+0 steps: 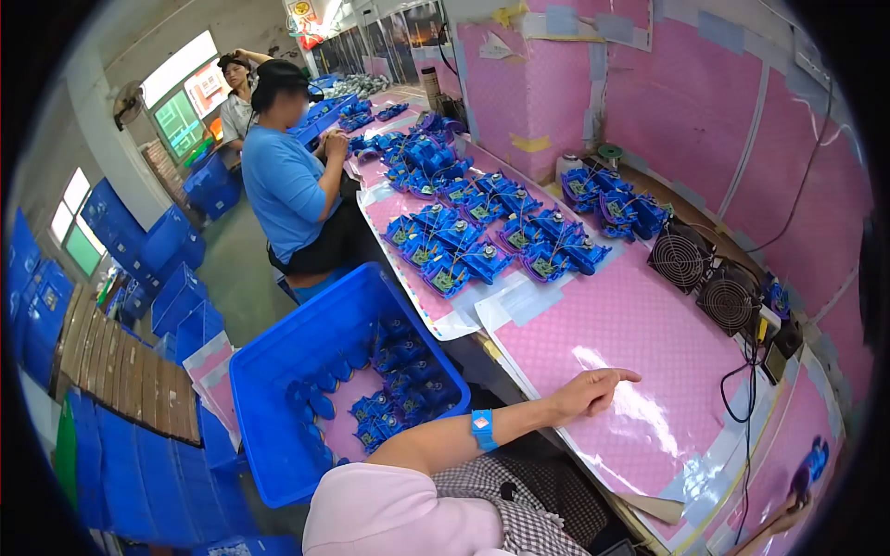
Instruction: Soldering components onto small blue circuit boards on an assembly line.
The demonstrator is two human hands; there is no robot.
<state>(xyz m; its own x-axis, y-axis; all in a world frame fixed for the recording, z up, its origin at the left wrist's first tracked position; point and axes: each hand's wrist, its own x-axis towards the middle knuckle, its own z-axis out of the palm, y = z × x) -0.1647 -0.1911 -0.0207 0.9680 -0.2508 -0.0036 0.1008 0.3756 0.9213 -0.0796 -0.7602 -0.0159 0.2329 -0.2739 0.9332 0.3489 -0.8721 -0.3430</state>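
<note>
My left hand (591, 394), with a blue band on the wrist, hovers over or rests on the pink-covered bench (649, 371). Its index finger stretches out to the right while the others curl loosely, and nothing shows in it. At the lower right edge, my right hand (790, 514) grips a blue and purple plastic part (815, 460); the rim distorts it and its exact kind is unclear. Several similar blue plastic assemblies (445, 248), with green circuit boards, wires and round metal pieces, lie in rows farther up the bench.
A large blue bin (264, 417) holding more blue parts stands left of the bench. Two black fans (728, 295) and dangling cables (747, 417) line the wall side. A person in a blue shirt (289, 195) works farther along; another person (236, 107) stands behind.
</note>
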